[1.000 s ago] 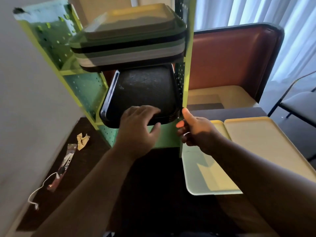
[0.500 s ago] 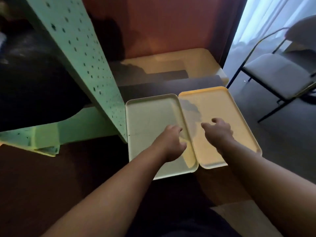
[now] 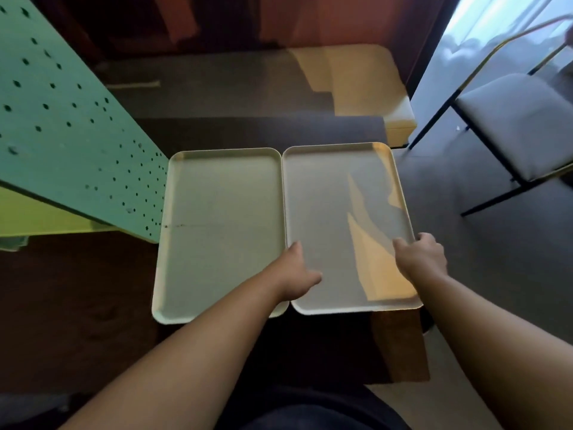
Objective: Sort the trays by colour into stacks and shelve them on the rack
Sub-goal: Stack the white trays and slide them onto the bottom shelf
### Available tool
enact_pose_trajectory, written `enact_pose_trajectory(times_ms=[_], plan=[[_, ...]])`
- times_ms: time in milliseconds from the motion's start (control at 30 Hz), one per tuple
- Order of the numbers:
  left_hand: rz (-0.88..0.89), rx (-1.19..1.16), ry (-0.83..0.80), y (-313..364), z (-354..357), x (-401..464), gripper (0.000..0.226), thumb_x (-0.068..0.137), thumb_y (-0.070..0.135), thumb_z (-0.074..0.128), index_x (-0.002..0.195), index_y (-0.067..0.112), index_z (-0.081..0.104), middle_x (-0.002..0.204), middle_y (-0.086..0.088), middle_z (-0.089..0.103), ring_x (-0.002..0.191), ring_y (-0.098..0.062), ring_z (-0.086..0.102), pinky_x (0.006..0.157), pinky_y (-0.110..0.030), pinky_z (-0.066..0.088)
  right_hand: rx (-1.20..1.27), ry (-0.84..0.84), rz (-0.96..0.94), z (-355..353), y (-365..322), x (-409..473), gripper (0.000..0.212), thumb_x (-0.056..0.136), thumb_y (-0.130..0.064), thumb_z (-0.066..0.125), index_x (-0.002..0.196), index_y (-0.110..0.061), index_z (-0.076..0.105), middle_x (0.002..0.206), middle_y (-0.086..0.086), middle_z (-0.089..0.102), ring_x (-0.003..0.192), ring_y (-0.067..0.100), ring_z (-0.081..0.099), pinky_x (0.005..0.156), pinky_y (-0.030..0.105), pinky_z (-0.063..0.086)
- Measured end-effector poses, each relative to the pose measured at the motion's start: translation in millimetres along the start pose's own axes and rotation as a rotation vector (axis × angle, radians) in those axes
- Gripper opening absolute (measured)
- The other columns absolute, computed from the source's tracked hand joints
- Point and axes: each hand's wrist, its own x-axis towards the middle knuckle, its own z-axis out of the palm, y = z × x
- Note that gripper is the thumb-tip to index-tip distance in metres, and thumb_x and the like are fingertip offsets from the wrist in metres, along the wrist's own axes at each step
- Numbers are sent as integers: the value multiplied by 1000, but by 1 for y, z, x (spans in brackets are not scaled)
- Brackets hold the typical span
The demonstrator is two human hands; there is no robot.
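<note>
Grasping yellow tray [image 3: 344,225] at 3 o'clock on worktop [image 3: 77,290] | left hand [image 3: 294,271] and right hand [image 3: 418,256] grip its sides | green tray [image 3: 223,231] beside it, rack [image 3: 71,135] at 9 o'clock | both unshelved.

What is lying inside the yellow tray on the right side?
The yellow tray holds no objects, only sunlight patches. The left hand covers part of its floor, and the right hand covers its right rim.

Both bare arms reach forward and down. The left hand [image 3: 294,274] lies knuckles up, thumb spread; the right hand [image 3: 418,259] curls its fingers.
</note>
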Motion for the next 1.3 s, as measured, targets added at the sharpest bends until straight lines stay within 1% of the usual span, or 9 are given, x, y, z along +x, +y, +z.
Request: enact_pose_trajectory(times_ms=[67, 167, 300, 467, 767, 933, 1033, 1167, 1300], plan=[[-2, 35, 88, 1, 2, 1, 76, 87, 32, 64, 153, 14, 32, 156, -11, 41, 138, -30, 49, 114, -37, 39, 149, -23, 8, -7, 1, 2, 45, 98, -52, 48, 113, -12, 64, 105, 14, 66, 85, 27, 65, 76, 45, 59], [-13, 66, 315, 3, -3, 1, 74, 89, 28, 61, 154, 12, 32, 152, -15, 37, 140, -36, 43, 113, -39, 37, 319, -44, -45, -20, 2, 3, 50, 105, -48, 44, 92, -7, 68, 89, 14, 66, 76, 28, 60, 70, 43, 52], [-73, -42, 389, 2, -21, 0, 60, 96, 31, 55, 151, 12, 40, 151, -13, 39, 128, -33, 54, 109, -43, 44, 440, -60, -127, -36, -9, -6, 39, 107, -45, 45, 89, -17, 65, 91, 7, 69, 83, 26, 65, 75, 43, 55], [-35, -77, 512, -4, -46, -6, 31, 94, 23, 51, 120, 8, 58, 127, -15, 55, 110, -38, 60, 98, -45, 51, 511, -95, -134, -23, -34, -11, 39, 103, -46, 51, 79, -19, 67, 97, 6, 74, 100, 32, 71, 97, 52, 56], [-200, -219, 668, -100, -91, -25, 29, 92, 16, 50, 116, 12, 63, 110, -8, 68, 90, -29, 65, 70, -31, 51, 425, -283, -179, 64, -80, -76, 25, 88, -14, 52, 81, -10, 75, 80, 5, 75, 79, 29, 71, 67, 37, 55], [-271, -225, 685, -153, -107, -36, 36, 87, 8, 51, 120, 8, 65, 120, -14, 63, 97, -33, 65, 86, -39, 57, 338, -283, -159, 115, -85, -119, 35, 86, -12, 46, 94, -19, 80, 86, 0, 77, 88, 29, 70, 69, 35, 54], [-282, -164, 666, -176, -115, -42, 37, 83, 9, 55, 118, 11, 65, 119, -14, 59, 100, -36, 64, 91, -42, 56, 232, -287, -104, 137, -84, -130, 47, 78, -18, 46, 106, -36, 79, 98, -1, 77, 97, 28, 67, 85, 40, 58], [-213, -71, 600, -190, -123, -42, 37, 82, 12, 58, 118, 10, 62, 124, -14, 49, 106, -36, 59, 99, -44, 53, 58, -256, -126, 153, -83, -133, 61, 75, -27, 40, 132, -29, 63, 125, 6, 60, 108, 32, 62, 97, 49, 55], [-194, -22, 473, -194, -131, -39, 49, 80, 17, 58, 129, 15, 54, 128, -13, 49, 113, -37, 58, 101, -41, 50, 11, -228, -69, 147, -103, -151, 60, 95, -17, 46, 154, -28, 45, 138, 7, 50, 117, 31, 58, 97, 54, 55]])
